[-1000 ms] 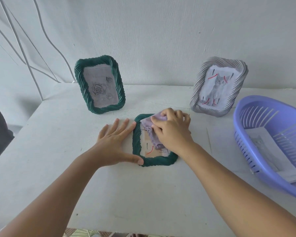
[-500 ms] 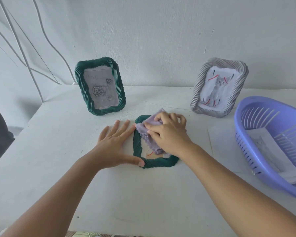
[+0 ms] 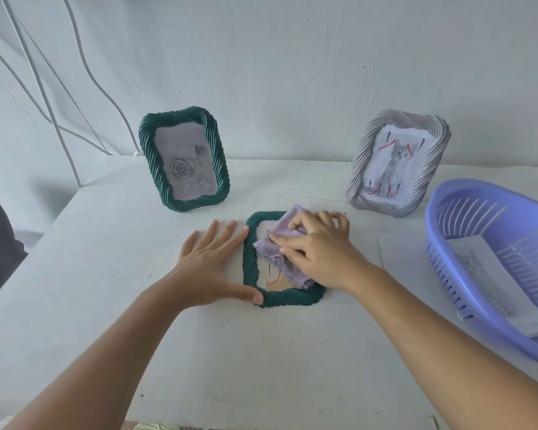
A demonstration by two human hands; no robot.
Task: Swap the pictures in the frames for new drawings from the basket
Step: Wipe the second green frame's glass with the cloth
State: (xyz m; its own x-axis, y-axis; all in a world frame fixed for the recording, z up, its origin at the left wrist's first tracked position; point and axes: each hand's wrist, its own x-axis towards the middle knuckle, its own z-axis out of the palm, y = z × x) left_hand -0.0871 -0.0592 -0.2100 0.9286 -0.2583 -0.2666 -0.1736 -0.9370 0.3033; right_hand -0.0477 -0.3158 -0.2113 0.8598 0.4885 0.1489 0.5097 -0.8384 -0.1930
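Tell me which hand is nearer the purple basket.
Right. The right hand presses a lilac cloth on the flat green frame, closer to the purple basket; the left hand lies beyond the frame's far side.

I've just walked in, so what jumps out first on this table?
Two hands work at a green frame lying flat mid-table: the right hand rubs a lilac cloth over its picture while the left hand braces its edge. Behind stand a green rose frame and a grey kitten frame. A purple basket holding paper sits at right.
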